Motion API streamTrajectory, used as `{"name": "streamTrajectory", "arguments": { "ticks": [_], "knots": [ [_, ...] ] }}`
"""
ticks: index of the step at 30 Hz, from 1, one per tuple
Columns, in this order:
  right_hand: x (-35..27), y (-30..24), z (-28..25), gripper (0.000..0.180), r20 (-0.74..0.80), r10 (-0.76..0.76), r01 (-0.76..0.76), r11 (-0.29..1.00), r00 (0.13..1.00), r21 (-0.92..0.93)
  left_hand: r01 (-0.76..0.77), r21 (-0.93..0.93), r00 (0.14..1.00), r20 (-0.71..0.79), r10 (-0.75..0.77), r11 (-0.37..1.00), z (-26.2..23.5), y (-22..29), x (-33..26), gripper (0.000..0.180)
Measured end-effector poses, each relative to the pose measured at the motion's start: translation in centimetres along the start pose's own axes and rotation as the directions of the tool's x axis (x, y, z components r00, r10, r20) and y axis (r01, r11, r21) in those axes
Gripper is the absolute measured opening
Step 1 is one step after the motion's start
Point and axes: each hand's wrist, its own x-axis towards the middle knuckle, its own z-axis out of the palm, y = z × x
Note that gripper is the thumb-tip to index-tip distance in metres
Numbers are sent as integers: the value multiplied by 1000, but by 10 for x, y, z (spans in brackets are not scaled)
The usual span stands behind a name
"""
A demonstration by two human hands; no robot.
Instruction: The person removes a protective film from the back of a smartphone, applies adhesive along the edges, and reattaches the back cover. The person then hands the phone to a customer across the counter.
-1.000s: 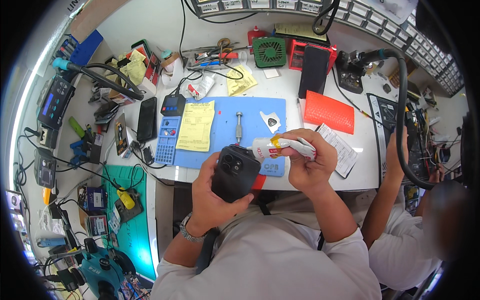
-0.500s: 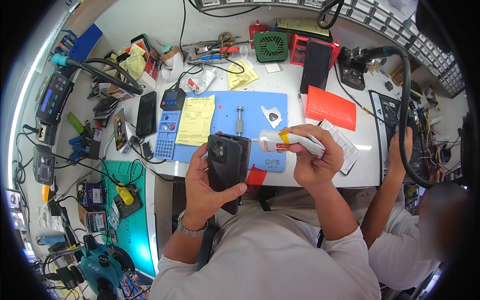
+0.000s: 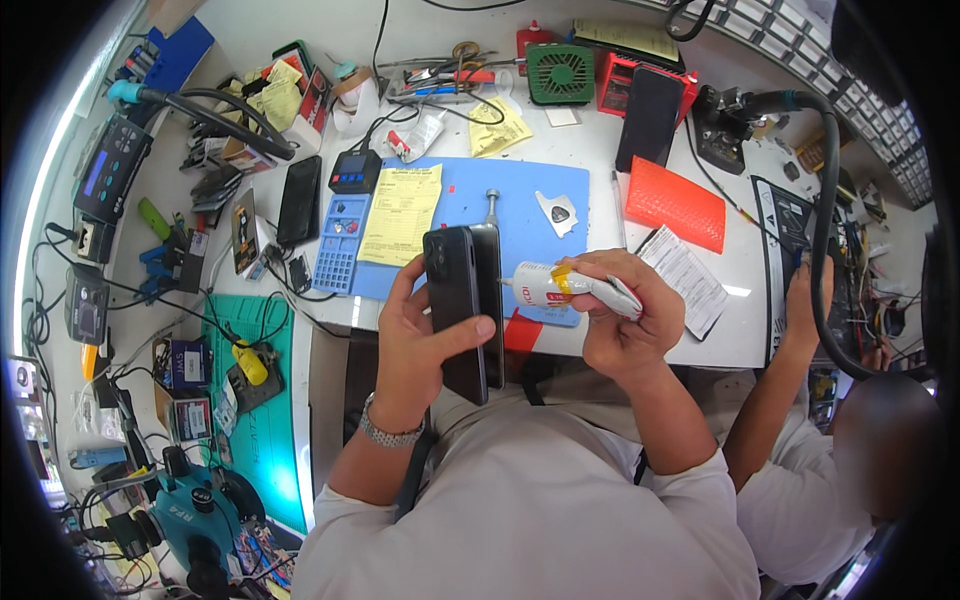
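Note:
My left hand (image 3: 410, 345) is wrapped round a dark smartphone (image 3: 455, 300), its thumb across the front. Along the phone's right side runs a second thin dark panel (image 3: 488, 262), with a narrow gap between the two. My right hand (image 3: 640, 315) grips a crumpled white glue tube (image 3: 535, 286) with a yellow band. The tube's thin nozzle points left at the panel's edge; whether it touches cannot be made out. Beyond the phone, a small metal screwdriver (image 3: 492, 205) lies on the blue work mat (image 3: 530, 180).
On the mat lie a yellow paper form (image 3: 400, 215) and a flat metal piece (image 3: 558, 214). To the right are a red bubble pouch (image 3: 675, 205) and a white slip (image 3: 680, 275). A co-worker's arm (image 3: 775, 375) reaches in there. A teal microscope (image 3: 195, 515) stands lower left.
The phone has turned in my left hand, so its camera side shows less and its edge faces the tube more. The tube's nozzle has tilted and stays close to the phone.

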Motion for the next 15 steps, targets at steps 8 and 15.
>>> {"name": "streamTrajectory", "arguments": {
  "ticks": [8, 15],
  "knots": [
    [-17, -6, 5, 36, 67, -13, 10, 999, 998, 35, 64, -198, 980, -173, -99, 978, 2, 9, 29, 76],
    [-27, -12, -2, 19, 118, 9, -19, 997, 993, 80, 106, -256, 974, -166, -151, 961, -10, 0, 35, 35]
  ]
}}
